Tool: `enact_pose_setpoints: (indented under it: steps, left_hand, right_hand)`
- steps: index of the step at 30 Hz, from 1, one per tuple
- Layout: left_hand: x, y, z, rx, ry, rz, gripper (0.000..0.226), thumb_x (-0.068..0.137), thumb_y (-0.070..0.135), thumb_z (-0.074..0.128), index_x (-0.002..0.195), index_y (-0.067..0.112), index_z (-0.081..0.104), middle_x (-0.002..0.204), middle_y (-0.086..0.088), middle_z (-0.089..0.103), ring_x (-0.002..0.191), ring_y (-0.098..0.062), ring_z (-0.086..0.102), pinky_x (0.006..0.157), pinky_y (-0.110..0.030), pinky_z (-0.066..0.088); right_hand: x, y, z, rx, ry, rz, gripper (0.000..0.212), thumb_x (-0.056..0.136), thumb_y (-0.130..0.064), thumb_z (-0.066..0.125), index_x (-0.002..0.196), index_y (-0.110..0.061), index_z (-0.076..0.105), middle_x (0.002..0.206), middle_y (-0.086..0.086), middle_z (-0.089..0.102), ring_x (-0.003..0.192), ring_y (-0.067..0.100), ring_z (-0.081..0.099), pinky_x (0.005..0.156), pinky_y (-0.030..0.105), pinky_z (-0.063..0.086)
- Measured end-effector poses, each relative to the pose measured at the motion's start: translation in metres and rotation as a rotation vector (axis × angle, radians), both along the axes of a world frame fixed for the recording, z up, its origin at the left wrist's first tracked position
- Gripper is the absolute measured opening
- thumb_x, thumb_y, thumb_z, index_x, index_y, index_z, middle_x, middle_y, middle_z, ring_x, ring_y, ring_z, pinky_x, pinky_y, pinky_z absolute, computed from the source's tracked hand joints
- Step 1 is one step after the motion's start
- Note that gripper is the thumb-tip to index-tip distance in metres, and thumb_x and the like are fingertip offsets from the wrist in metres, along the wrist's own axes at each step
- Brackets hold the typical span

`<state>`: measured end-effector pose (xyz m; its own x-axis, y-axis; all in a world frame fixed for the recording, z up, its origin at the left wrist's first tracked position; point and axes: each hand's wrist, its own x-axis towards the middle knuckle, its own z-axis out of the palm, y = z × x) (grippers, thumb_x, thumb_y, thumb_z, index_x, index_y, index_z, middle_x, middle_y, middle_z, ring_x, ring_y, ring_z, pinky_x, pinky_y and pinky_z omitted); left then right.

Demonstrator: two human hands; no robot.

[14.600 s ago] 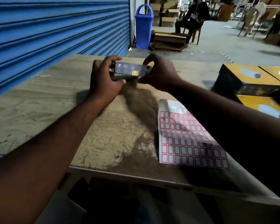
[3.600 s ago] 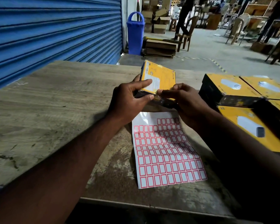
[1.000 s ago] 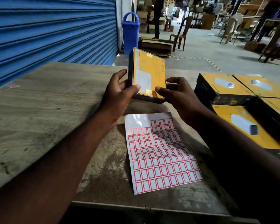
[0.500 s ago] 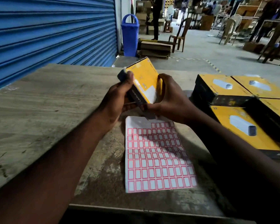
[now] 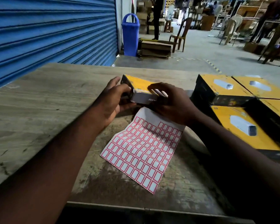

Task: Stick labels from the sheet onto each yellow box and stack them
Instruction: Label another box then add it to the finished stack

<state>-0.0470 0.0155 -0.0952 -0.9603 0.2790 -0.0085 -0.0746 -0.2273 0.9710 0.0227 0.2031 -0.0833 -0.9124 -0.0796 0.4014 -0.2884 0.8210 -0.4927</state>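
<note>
Now the yellow box [image 5: 140, 84] lies almost flat at the centre of the frame, its yellow face up and a white end panel with dark print turned toward the camera. Half a second ago it was tipped up on one edge, and a moment before that it stood upright with the yellow face looking back at the person. So the box has been rolled down and around between the two hands.

The left hand [image 5: 115, 102] clasps the left end, thumb along the near side and fingers reaching round behind. The right hand [image 5: 174, 105] grips the right end, its fingers [image 5: 153, 88] curled over the top face. Both hands are closed firmly on the box, which is held just above the table [image 5: 39, 102] rather than resting on it.

The label sheet [image 5: 144, 147] lies just below, at a slant, with its upper edge tucked under the right hand. Several cells in its top rows look bare. Whether this box already carries a label I cannot tell — no sticker shows on the faces in view.

The other yellow boxes [image 5: 223, 88] sit grouped at the right edge, untouched. My reading is that the turning brings a fresh face round, either for a label or for a check before the box joins a stack — neither step looks finished yet.
</note>
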Motion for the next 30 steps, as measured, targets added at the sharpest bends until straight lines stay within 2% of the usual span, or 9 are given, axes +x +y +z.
enact_pose_setpoints:
  steps: [3,5,7,12,17,20,23,26,30]
  left_hand:
    - [0.001,-0.001,0.002,-0.043,0.008,-0.068,0.023,0.099,0.016,0.048,0.119,0.023,0.057,0.104,-0.006,0.065,0.086,-0.017,0.064,0.059,-0.028,0.056]
    - [0.002,-0.001,0.001,-0.063,-0.02,-0.07,0.008,0.1,0.026,0.051,0.104,0.025,0.058,0.096,-0.001,0.065,0.081,-0.016,0.066,0.061,-0.029,0.057]
    - [0.001,0.0,-0.002,-0.123,-0.016,-0.049,0.018,0.098,0.029,0.057,0.115,0.023,0.055,0.099,-0.002,0.066,0.083,-0.018,0.067,0.063,-0.032,0.058]
    - [0.005,0.008,-0.006,-0.036,-0.058,0.012,0.071,0.085,0.026,0.075,0.139,-0.002,0.039,0.114,-0.019,0.066,0.084,-0.024,0.074,0.067,-0.033,0.06]
    - [0.009,0.014,-0.011,-0.144,-0.007,0.0,0.047,0.093,0.023,0.068,0.128,0.006,0.04,0.117,-0.017,0.067,0.083,-0.021,0.074,0.07,-0.03,0.062]
    - [0.01,0.012,-0.011,-0.286,0.086,-0.006,0.038,0.094,0.03,0.066,0.12,0.011,0.045,0.118,-0.015,0.066,0.085,-0.019,0.074,0.07,-0.031,0.06]
    - [0.015,0.011,-0.01,-0.488,0.213,0.014,0.037,0.094,0.039,0.064,0.114,0.014,0.046,0.102,-0.015,0.069,0.064,-0.016,0.069,0.06,-0.031,0.055]
    - [0.02,0.009,-0.008,-0.733,0.359,0.038,0.039,0.091,0.047,0.064,0.114,0.021,0.048,0.088,0.0,0.069,0.046,-0.004,0.059,0.045,-0.021,0.048]
    - [0.02,-0.003,-0.002,-0.864,0.319,-0.074,0.074,0.073,0.062,0.075,0.129,0.026,0.043,0.109,0.005,0.069,0.086,-0.009,0.069,0.076,-0.033,0.055]
  right_hand:
    - [0.001,0.0,0.0,0.032,-0.011,-0.01,0.047,0.084,-0.02,0.075,0.128,-0.021,0.06,0.132,0.0,0.062,0.12,0.019,0.057,0.098,0.03,0.045]
    - [0.0,0.001,0.0,0.078,-0.007,-0.03,0.046,0.082,-0.025,0.075,0.126,-0.028,0.061,0.131,-0.003,0.063,0.122,0.021,0.057,0.103,0.047,0.043]
    - [0.0,-0.001,-0.001,0.173,-0.022,-0.057,0.046,0.082,-0.03,0.074,0.126,-0.032,0.059,0.132,-0.004,0.061,0.125,0.022,0.053,0.105,0.055,0.038]
    - [-0.002,-0.002,-0.008,0.198,0.121,-0.262,0.041,0.085,-0.022,0.068,0.124,-0.026,0.06,0.131,0.005,0.056,0.122,0.027,0.045,0.095,0.04,0.04]
    - [-0.003,0.0,-0.005,0.02,0.01,-0.268,0.035,0.082,-0.017,0.072,0.116,-0.02,0.065,0.12,0.008,0.058,0.102,0.025,0.059,0.084,0.035,0.053]
    - [-0.003,0.003,-0.005,-0.038,-0.03,-0.296,0.025,0.088,-0.011,0.061,0.112,-0.017,0.066,0.121,0.011,0.06,0.107,0.027,0.059,0.087,0.035,0.051]
    - [-0.002,0.002,0.001,-0.101,-0.04,-0.321,0.031,0.089,-0.001,0.048,0.112,-0.007,0.069,0.121,0.014,0.065,0.114,0.028,0.058,0.095,0.04,0.049]
    - [-0.001,0.003,0.004,-0.19,-0.085,-0.321,0.028,0.085,-0.003,0.047,0.101,0.005,0.069,0.109,0.02,0.069,0.097,0.034,0.063,0.086,0.046,0.053]
    - [-0.004,0.004,0.003,-0.2,-0.119,-0.315,0.026,0.09,-0.018,0.059,0.111,-0.006,0.07,0.114,0.012,0.068,0.096,0.026,0.064,0.08,0.034,0.054]
